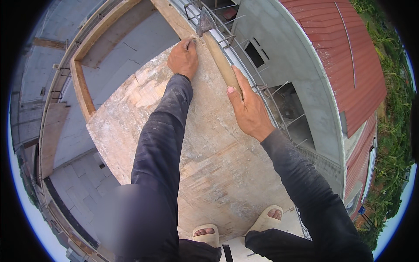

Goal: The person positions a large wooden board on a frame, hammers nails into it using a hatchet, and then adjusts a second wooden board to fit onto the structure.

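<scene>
My right hand (251,105) is closed around the wooden handle of a hammer (220,59), with the index finger lying along it. The hammer's dark metal head is at the far end, close to the far corner of a worn plywood sheet (209,161). Beside that head, my left hand (183,59) is pinched shut at the sheet's far edge. Whatever its fingertips hold is too small to make out. The sheet's far end meets a timber beam (172,17).
My feet in pale sandals (207,236) stand at the sheet's near end. To the left, a timber frame (80,83) surrounds a drop to a lower level. Steel reinforcing bars (283,113) run along the right edge, beside a grey wall (288,48) and a red metal roof (340,52).
</scene>
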The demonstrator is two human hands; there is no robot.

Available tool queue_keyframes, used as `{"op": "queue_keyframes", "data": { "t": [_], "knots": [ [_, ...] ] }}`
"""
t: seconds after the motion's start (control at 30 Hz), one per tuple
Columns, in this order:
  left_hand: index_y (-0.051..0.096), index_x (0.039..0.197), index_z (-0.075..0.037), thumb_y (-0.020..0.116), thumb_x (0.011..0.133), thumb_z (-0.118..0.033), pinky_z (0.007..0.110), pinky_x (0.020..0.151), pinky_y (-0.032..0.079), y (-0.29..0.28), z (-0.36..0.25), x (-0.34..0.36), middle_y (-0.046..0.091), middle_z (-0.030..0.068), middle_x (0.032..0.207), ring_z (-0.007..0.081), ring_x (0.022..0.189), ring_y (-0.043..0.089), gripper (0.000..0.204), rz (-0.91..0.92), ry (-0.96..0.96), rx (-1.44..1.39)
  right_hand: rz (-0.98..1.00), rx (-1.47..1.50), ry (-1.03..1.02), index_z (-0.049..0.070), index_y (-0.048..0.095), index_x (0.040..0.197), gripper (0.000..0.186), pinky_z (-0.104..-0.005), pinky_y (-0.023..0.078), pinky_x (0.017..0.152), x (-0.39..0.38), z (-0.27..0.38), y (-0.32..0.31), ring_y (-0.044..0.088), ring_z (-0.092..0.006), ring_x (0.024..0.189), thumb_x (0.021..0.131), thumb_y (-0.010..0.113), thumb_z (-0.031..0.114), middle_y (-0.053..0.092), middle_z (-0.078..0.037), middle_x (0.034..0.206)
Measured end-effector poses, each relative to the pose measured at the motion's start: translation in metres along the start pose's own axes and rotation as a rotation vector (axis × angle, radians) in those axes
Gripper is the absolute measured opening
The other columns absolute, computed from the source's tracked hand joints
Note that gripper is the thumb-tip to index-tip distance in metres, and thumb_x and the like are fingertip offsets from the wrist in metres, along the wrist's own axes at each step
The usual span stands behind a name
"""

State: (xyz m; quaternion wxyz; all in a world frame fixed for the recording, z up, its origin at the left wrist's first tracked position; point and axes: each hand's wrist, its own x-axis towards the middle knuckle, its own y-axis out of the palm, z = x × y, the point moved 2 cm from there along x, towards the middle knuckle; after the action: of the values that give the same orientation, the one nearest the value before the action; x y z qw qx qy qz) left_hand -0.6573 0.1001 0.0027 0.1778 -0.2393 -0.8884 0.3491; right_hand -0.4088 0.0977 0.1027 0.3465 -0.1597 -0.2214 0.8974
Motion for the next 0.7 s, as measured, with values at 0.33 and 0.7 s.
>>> {"op": "queue_keyframes", "data": {
  "t": [0.33, 0.7],
  "knots": [
    [0.079, 0.119, -0.022, 0.061, 0.097, -0.034, 0.045, 0.089, 0.056, 0.001, 0.001, 0.0, 0.077, 0.0132, 0.11, 0.0362, 0.104, 0.072, 0.03, -0.019, 0.032, 0.037, -0.064, -0.13, -0.158, 0.007, 0.031, 0.163, 0.062, -0.0483, 0.047, 0.111, 0.036, 0.0, 0.008, 0.059, -0.0452, 0.131, 0.111, 0.044, 0.039, 0.058, -0.031, 0.143],
    [0.068, 0.111, -0.013, 0.056, 0.094, -0.03, 0.046, 0.083, 0.054, -0.003, -0.005, -0.001, 0.076, 0.0111, 0.091, 0.0353, 0.091, 0.072, 0.026, -0.044, -0.103, -0.15, -0.059, -0.097, -0.1, 0.007, 0.036, 0.159, 0.063, -0.0479, 0.049, 0.107, 0.036, -0.002, -0.002, 0.064, -0.0449, 0.124, 0.11, 0.043, 0.047, 0.063, -0.03, 0.136]
  ]
}}
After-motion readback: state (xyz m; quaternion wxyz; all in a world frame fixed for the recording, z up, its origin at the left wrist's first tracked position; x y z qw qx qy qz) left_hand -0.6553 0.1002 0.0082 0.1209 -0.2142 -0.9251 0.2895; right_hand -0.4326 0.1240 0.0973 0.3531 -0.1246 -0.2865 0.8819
